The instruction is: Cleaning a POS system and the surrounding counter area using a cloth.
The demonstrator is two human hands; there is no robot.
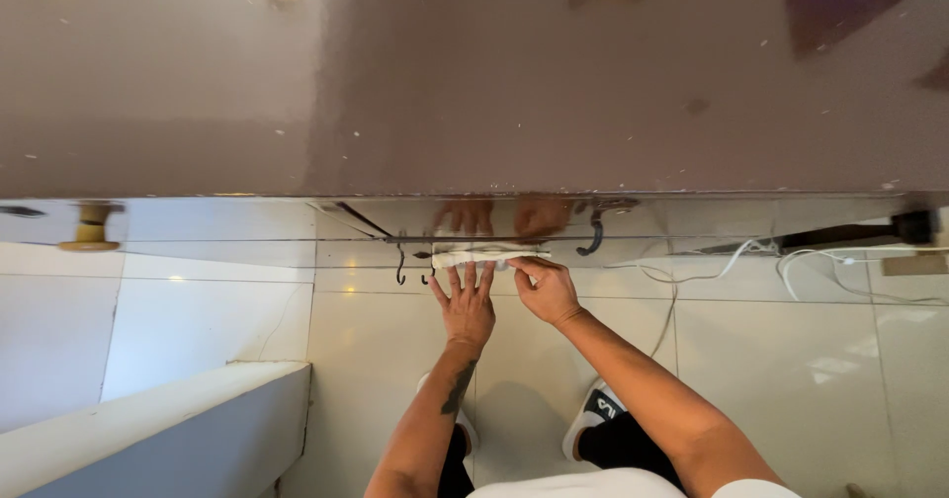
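Head view, looking straight down a glossy brown door to a white tiled floor. Far left: a round yellowish knob projects from the door; below it, the edge of a pale ledge closes off the lower left corner. Centre: dark hooks hang along the door's lower face, with a larger hook further right. Left hand is spread flat, fingers extended, pressing a folded white cloth against the door and grasping nothing. Right hand, just beside it, pinches the cloth's right end between thumb and fingers. Right: white cables trail along the door's foot; open floor lies below them.
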